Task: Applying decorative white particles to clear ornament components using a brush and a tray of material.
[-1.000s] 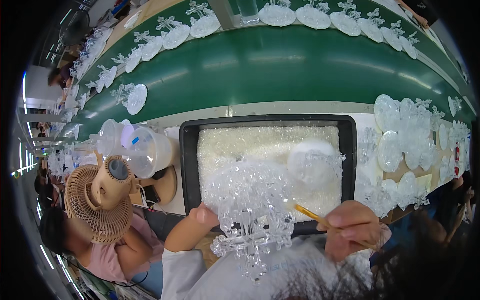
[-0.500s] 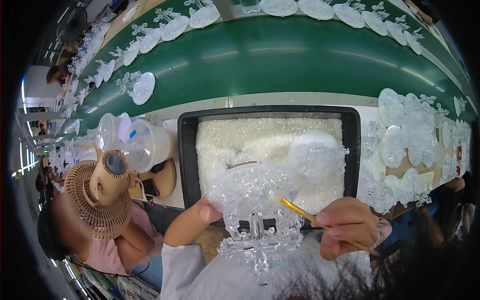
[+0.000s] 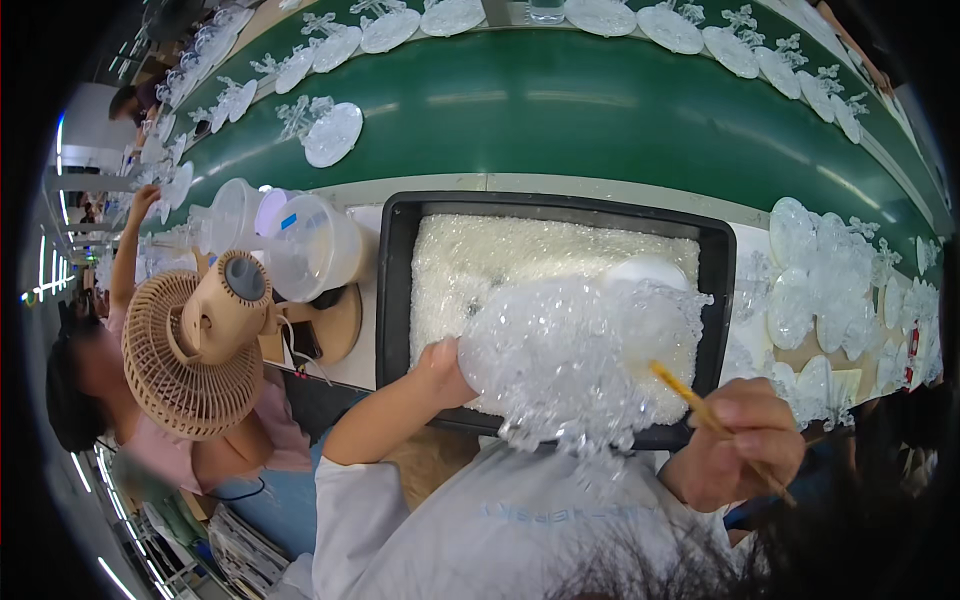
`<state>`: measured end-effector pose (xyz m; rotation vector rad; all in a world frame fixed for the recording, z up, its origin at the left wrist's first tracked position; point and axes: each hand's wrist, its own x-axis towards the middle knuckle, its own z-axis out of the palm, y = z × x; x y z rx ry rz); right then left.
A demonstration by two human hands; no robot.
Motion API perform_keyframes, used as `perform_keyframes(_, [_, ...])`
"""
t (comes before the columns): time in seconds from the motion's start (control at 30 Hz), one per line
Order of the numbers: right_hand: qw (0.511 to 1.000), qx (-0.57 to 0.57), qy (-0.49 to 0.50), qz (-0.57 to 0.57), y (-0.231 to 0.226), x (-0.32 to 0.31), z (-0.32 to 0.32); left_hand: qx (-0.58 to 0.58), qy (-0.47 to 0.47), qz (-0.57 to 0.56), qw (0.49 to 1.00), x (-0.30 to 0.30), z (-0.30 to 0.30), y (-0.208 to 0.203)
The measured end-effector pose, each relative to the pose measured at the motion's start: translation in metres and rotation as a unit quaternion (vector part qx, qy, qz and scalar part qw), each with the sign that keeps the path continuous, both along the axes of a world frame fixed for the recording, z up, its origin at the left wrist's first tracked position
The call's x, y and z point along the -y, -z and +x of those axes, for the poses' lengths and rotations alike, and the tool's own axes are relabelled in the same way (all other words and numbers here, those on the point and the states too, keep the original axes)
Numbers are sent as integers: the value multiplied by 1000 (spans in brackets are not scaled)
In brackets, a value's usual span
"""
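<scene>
My left hand (image 3: pixel 446 372) grips the edge of a clear plastic ornament (image 3: pixel 545 350), a round disc with a lacy piece attached, held above a black tray (image 3: pixel 397 290). The ornament is partly blurred. In my right hand (image 3: pixel 740 445) is a thin yellow-handled brush (image 3: pixel 690 392), its tip close to the ornament's right side; whether it touches I cannot tell. White glittering granules (image 3: pixel 520 245) fill the tray. A white disc (image 3: pixel 655 270) lies on them, partly hidden behind the ornament.
Clear plastic tubs (image 3: pixel 318 250) and a beige fan (image 3: pixel 205 350) stand left of the tray. More clear ornaments (image 3: pixel 815 280) crowd the right side. Beyond is a green conveyor belt (image 3: pixel 560 125) with ornaments along its far edge. A co-worker's arm (image 3: pixel 125 250) reaches up at left.
The ornament has tilted, its cross-shaped lower part swinging up toward me and blurring. My right hand and brush shifted right. The co-worker's arm has risen toward the belt. The whole view has shifted.
</scene>
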<state>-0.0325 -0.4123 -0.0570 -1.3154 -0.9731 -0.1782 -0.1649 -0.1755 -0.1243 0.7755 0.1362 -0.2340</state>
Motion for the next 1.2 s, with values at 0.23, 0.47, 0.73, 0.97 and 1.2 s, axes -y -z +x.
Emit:
perform_keyframes(0.23, [987,151,13,52,-8,-11,-16,45,-121,-224,966,6,-7,19])
perform_keyframes(0.47, [961,267,-36,-61,-29,-32,-18,-77,-171,-28,982,17,0,2])
perform_keyframes(0.73, [928,222,30,-299,-71,13,-10,24,-107,-88,990,11,-11,30])
perform_keyframes(0.97, [858,374,52,-349,-61,11,-2,51,-55,-20,997,14,-5,17])
perform_keyframes(1.2, [793,196,475,-326,-143,155,69,119,-179,287,933,16,13,-11])
